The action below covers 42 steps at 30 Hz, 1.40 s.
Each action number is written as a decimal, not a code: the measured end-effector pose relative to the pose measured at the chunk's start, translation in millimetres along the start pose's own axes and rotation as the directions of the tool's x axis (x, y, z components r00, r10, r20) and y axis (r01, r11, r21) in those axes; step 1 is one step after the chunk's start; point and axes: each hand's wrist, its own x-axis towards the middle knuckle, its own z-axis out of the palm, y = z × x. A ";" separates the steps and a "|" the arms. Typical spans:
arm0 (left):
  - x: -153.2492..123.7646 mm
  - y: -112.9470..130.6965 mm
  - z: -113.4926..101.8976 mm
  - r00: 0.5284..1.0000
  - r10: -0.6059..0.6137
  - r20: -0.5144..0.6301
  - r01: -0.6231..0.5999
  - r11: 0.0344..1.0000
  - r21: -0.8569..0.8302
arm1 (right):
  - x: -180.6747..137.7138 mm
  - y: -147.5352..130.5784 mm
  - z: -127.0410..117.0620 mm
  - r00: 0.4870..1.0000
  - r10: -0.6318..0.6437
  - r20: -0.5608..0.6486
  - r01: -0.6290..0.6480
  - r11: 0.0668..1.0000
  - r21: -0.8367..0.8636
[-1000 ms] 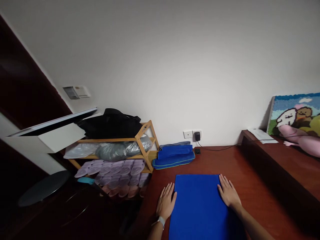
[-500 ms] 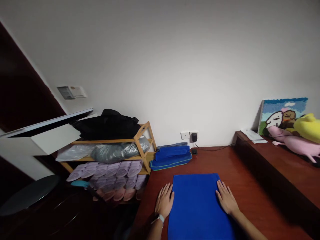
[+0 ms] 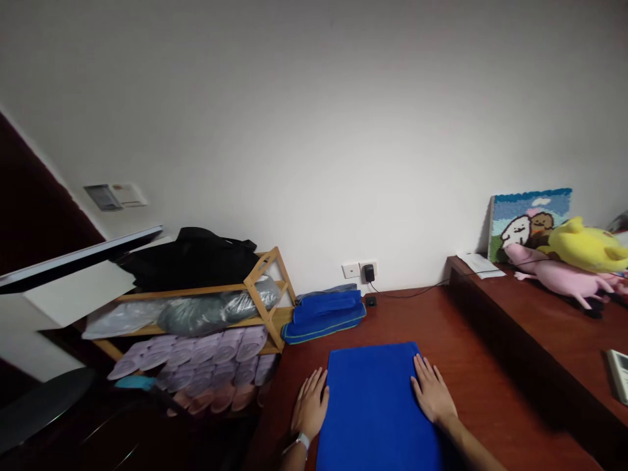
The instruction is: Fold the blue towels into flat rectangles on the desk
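A blue cloth (image 3: pixel 375 409) lies flat on the reddish-brown wooden table (image 3: pixel 483 386), its near end cut off by the bottom of the view. My left hand (image 3: pixel 311 402) rests on the table along the cloth's left edge, fingers stretched forward, a watch at the wrist. On the other side, my right hand (image 3: pixel 434 391) lies flat with its fingers spread at the cloth's right edge, fingertips near the far right corner. Neither hand grips anything. Behind the cloth sits a pile of folded blue cloths (image 3: pixel 326 314) at the table's far left.
A wooden rack (image 3: pixel 269 304) with a black bag (image 3: pixel 196 258) and purple slippers (image 3: pixel 201 350) stands left. A plug (image 3: pixel 369 273) sits in the wall socket. On the raised ledge at right are pink (image 3: pixel 564 275) and yellow plush toys (image 3: pixel 583 245) and a picture (image 3: pixel 532 219).
The view has turned slightly right, so the surroundings appear shifted left and a white device shows at the right edge. Both hands keep their places beside the cloth.
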 end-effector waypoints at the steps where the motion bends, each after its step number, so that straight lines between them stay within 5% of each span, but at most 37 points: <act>1: 0.2 -0.5 0.3 1.000 0.003 -0.005 -0.003 1.000 -0.003 | 0.2 0.1 0.1 1.000 0.001 -0.003 -0.001 1.000 0.008; 42: 1.8 -3.0 4.6 0.999 0.010 -0.033 -0.011 1.000 -0.013 | -2.3 -6.4 -12.6 0.999 0.010 0.044 -0.010 1.000 -0.013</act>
